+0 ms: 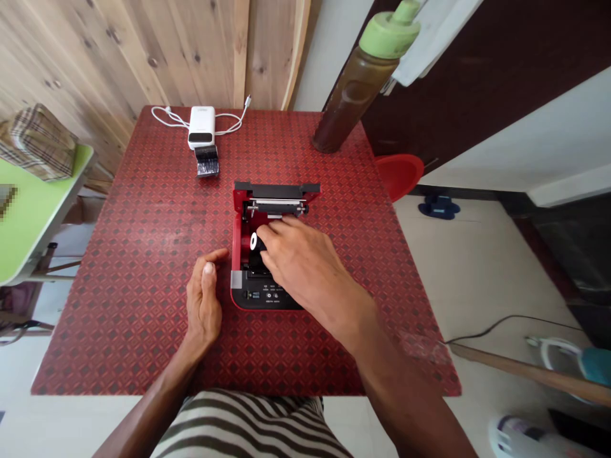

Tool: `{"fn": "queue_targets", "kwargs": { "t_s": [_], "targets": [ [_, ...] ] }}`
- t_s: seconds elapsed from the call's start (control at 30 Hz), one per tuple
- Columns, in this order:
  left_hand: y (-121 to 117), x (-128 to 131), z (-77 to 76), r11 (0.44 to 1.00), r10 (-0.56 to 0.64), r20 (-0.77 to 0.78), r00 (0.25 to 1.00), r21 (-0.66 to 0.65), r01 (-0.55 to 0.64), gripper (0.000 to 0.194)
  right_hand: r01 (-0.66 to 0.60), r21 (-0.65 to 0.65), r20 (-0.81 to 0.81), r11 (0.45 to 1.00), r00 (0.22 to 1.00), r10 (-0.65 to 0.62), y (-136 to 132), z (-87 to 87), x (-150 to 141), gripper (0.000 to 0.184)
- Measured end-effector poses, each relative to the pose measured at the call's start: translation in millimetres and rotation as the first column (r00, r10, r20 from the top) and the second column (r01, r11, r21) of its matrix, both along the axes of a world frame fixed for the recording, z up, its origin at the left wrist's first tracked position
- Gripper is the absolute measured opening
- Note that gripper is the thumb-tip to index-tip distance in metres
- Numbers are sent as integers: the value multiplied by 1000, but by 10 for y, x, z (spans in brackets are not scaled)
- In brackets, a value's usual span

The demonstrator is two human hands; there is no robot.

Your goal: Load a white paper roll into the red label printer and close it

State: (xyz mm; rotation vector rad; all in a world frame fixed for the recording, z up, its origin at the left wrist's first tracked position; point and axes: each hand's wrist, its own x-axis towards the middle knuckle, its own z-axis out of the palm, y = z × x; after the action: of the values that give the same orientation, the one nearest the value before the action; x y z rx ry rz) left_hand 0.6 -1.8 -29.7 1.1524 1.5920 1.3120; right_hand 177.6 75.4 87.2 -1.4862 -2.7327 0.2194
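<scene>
A small red-and-black label printer (252,299) sits mid-table with its lid (277,191) raised. My right hand (305,254) reaches into its compartment, fingers curled around a black roll (260,243) with a white core. Much of the roll and the compartment is hidden under that hand. Just left of the printer, my left hand (205,292) rests on its edge with the thumb up and fingers apart, holding nothing. Its index fingertip comes close to the printer's left side; whether they touch, I cannot tell.
The patterned red table (157,254) carries a white power bank (201,124) with a cable, a crumpled black strip (207,161) and a tall bottle (353,89) with a green cap. A red stool (401,175) stands right, a green table (33,216) left.
</scene>
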Motion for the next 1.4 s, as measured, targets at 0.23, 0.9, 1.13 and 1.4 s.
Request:
{"fn": "queue_targets", "kwargs": {
  "t_s": [0.23,0.9,1.13,1.4],
  "targets": [
    [-3,23,14,1000,5,-56,998,3,-5,69,148,188,-566,971,824,-16,-415,39,462,17],
    [-10,107,-12,998,21,-159,987,59,-11,57,762,-255,-740,595,243,-628,-1003,-1299,635,27],
    [-19,75,3,1000,0,-108,994,28,3,60,547,-184,-704,817,507,-498,-1035,-1203,666,21],
    [-10,51,63,1000,-13,-133,991,-3,13,60,411,-197,-679,890,598,-426,-1002,-1174,756,34]
  ]
}}
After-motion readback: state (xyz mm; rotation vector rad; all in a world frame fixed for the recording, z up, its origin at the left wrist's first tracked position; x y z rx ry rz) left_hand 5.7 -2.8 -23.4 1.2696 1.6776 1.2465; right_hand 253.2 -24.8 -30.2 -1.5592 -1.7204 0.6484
